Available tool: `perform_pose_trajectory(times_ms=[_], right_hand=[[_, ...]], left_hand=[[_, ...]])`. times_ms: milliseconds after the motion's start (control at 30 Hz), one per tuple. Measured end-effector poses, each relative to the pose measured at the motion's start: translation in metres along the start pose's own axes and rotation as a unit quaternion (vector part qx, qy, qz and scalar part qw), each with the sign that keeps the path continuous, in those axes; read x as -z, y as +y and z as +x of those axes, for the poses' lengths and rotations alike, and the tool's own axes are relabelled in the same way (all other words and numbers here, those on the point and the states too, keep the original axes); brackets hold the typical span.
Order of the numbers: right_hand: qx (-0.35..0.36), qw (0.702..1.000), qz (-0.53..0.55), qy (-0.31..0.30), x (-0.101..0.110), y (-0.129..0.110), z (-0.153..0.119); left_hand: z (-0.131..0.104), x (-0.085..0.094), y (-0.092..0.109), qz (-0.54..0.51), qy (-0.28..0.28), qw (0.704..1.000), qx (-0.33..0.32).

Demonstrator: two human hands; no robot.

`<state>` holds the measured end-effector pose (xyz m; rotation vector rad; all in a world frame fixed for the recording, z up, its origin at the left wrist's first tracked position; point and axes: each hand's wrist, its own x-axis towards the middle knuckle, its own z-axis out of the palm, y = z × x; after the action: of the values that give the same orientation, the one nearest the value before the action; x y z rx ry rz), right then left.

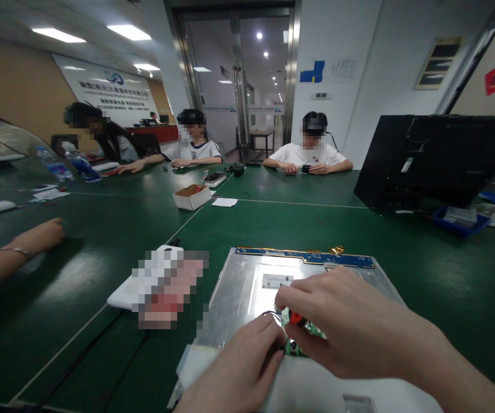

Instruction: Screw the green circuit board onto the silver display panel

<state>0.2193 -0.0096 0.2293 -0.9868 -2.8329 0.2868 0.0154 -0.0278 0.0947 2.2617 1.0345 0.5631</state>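
Observation:
A silvery metal panel [242,287] lies on the green table, with a blue circuit strip [273,254] along its far edge. On its near part sits a small green circuit board [292,346], mostly covered by my hands. My right hand [337,321] is closed around a red and black tool [297,319], over the board. My left hand [251,355] has its fingers pressed together at the board's left edge, beside a thin dark wire; what they hold, if anything, is hidden.
Left of the panel lie a white device [127,289] and a blurred pinkish item. Another person's hand [36,238] rests farther left. A small box [191,198], a black monitor [428,166] and a blue tray [458,226] stand farther back. Several people sit around the table.

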Motion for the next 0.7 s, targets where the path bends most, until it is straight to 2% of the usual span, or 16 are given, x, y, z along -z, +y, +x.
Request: perform_pose_trajectory(times_ms=[700], right_hand=[[0.018,1.000,-0.013,0.017,-0.0035,-0.0025,-0.0019]], left_hand=[[0.0005,-0.0002,0.0023,0.008,-0.002,1.000,0.002]])
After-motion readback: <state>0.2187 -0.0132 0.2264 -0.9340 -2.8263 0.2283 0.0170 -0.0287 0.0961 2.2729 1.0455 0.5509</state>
